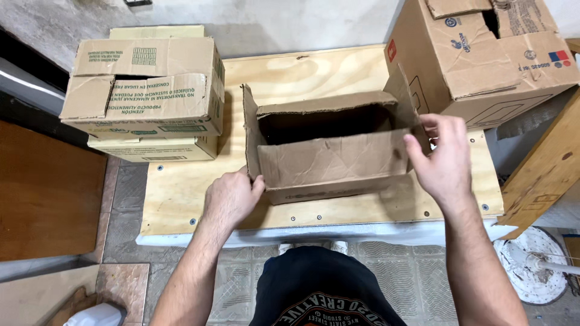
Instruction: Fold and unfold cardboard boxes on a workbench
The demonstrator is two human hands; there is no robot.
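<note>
An open brown cardboard box (329, 158) stands in the middle of a plywood table (181, 199), its flaps raised. My left hand (231, 196) presses against the box's near left corner, fingers curled on the front flap's lower edge. My right hand (444, 158) grips the right end of the front flap, thumb on its outer face. The dark inside of the box shows nothing.
Two stacked cardboard boxes (145, 90) sit at the table's left back. A larger torn carton (483, 54) stands at the right back. A wooden plank (544, 169) leans at the right, a white round fan base (534, 265) lies on the tiled floor.
</note>
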